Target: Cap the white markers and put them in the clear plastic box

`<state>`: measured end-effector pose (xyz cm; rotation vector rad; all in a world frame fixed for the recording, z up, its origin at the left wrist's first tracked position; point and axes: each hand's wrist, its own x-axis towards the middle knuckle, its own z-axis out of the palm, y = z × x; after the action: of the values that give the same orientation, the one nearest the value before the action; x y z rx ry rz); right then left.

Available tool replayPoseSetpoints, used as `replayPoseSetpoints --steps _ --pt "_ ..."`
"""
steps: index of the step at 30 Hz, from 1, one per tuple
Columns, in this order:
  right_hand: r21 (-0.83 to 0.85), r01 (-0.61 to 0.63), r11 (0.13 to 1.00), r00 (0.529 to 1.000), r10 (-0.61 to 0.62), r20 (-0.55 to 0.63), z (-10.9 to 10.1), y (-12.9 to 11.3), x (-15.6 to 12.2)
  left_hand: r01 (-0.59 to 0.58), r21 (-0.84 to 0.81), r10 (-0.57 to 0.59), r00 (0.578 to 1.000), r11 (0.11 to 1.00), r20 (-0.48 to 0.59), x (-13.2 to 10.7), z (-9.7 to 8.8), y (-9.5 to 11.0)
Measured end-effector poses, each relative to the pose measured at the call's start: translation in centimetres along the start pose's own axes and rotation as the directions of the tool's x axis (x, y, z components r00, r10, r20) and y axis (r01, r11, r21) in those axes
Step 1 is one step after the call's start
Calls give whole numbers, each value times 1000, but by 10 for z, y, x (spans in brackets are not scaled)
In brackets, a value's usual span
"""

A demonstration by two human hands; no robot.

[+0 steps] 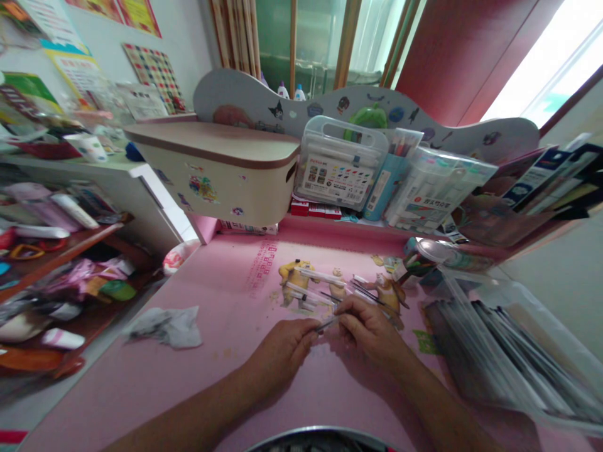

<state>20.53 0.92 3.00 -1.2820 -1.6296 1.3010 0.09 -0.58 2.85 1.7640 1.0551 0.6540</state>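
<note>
My left hand (pixel 286 346) is closed, its thumb and fingers pinching one end of a slim pen (pixel 326 324). The other end sits in the closed fingers of my right hand (pixel 372 331), so the pen spans the short gap between both hands, low over the pink desk (pixel 226 376). Fine details of the pen are too small to make out. Just beyond my hands lie several loose clear pen barrels (pixel 323 276) and thin dark sticks (pixel 367 291), scattered over cartoon bear pictures on the desktop.
At right stands a clear plastic bin (pixel 532 301) full of long, dark pen-like sticks. A crumpled tissue (pixel 181 326) lies left. The shelf behind carries a lidded storage box (pixel 226 188) and marker cases (pixel 339 166). A round metal rim (pixel 315 429) shows at the near edge.
</note>
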Motion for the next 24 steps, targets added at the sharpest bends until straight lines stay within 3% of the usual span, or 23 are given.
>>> replayPoseSetpoints --steps 9,14,17,20,24 --pt "107 -34 994 999 33 6 2 1 -1 13 25 -14 1000 1000 10 1 -1 2" --pt "-161 28 987 997 -17 69 2 -7 -3 -71 135 65 997 988 47 3 2 0" --pt "-380 152 913 980 -90 177 6 -12 -5 -75 219 62 996 973 65 2 5 -6" --pt "-545 246 802 955 -105 277 6 -19 -7 -29 224 37 999 974 -35 0 5 -11" --pt "-767 175 617 975 -1 221 -16 -37 -15 -55 175 105 950 983 -293 1 -2 -12"
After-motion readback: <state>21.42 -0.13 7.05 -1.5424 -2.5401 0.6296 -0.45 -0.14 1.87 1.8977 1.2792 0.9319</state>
